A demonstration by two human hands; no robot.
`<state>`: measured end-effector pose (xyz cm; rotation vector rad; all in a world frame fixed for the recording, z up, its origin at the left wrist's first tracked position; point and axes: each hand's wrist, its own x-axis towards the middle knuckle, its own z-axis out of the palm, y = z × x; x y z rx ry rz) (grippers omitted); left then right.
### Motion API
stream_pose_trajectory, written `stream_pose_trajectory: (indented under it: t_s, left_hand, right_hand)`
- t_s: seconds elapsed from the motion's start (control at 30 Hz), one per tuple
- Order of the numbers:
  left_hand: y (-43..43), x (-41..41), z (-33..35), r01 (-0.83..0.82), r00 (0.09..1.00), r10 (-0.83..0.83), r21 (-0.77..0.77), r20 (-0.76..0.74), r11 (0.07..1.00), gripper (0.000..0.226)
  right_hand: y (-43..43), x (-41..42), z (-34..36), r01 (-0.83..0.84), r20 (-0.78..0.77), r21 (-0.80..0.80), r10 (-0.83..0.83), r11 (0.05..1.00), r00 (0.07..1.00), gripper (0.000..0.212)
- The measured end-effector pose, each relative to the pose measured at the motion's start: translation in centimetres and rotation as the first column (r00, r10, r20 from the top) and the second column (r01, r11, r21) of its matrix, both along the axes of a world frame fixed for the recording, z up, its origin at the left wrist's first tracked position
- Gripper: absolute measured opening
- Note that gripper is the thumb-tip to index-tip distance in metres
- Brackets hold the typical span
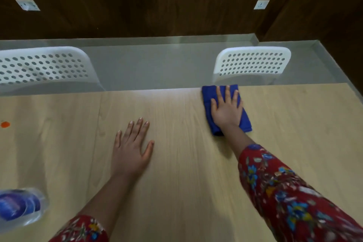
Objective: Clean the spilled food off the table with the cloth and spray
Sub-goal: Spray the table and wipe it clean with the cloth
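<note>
Wooden table | right hand flat on blue cloth | left hand flat

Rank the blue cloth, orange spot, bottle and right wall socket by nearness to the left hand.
1. Blue cloth, to its right, under the right hand.
2. Orange spot and bottle, both at the left edge: too close to call.
3. Wall socket, far right, beyond the table.

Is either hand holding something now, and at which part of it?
Nothing is gripped. The right hand presses flat on the blue cloth, fingers straight; the left hand lies flat on the wooden table.
</note>
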<state>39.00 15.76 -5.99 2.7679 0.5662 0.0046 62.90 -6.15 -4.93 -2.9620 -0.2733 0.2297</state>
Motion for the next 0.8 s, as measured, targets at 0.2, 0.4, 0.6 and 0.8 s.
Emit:
stream_pose_trajectory:
  t_s: [0.2,0.4,0.6,0.8]
  left_hand:
    - [-0.1,0.0,-0.1,0.002,1.0,-0.002,-0.004,0.001,1.0,0.063]
    - [-0.1,0.2,0.1,0.007,1.0,-0.007,-0.014,0.027,1.0,0.063]
    - [1.4,-3.1,1.8,-0.15,0.967,0.174,-0.14,0.185,0.979,0.06]
    - [4.1,-13.9,0.6,-0.238,0.962,0.25,-0.109,0.113,0.965,0.059]
  right_hand:
    - [-5.1,-7.9,0.1,-0.278,0.002,-0.027,0.278,0.96,0.961,0.063]
    - [3.1,-0.1,0.2,-0.008,0.019,0.024,0.008,1.0,1.0,0.059]
    - [4.8,-11.5,-0.2,-0.516,0.054,0.036,0.514,0.856,0.856,0.058]
    - [11.5,-6.6,0.2,-0.243,0.047,0.001,0.243,0.97,0.969,0.058]
